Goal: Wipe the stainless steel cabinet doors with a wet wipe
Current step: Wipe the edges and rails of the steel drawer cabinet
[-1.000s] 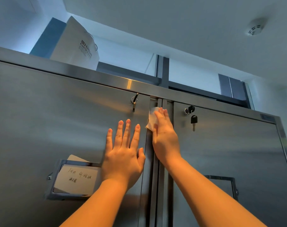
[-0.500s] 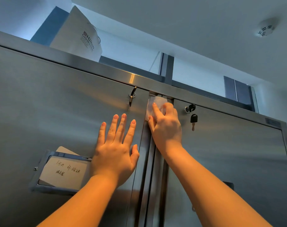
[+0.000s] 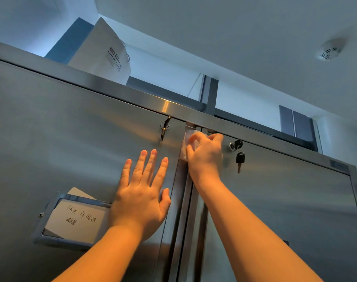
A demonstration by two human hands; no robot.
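Two stainless steel cabinet doors fill the view, the left door (image 3: 71,139) and the right door (image 3: 285,200), meeting at a vertical seam. My right hand (image 3: 206,155) grips a white wet wipe (image 3: 186,142) with curled fingers, pressing it on the seam just under the cabinet's top rail (image 3: 133,94). Most of the wipe is hidden under the hand. My left hand (image 3: 141,192) lies flat on the left door beside the seam, fingers straight and spread.
A key (image 3: 164,129) sticks in the left door's lock, and a black-headed key (image 3: 239,157) hangs from the right door's lock near my right hand. A label holder with a handwritten card (image 3: 76,218) sits lower left. A white paper bag (image 3: 104,53) stands on the cabinet.
My right hand slid the wipe up the seam to the top rail and its fingers curled over it. The left hand stayed flat on the left door.
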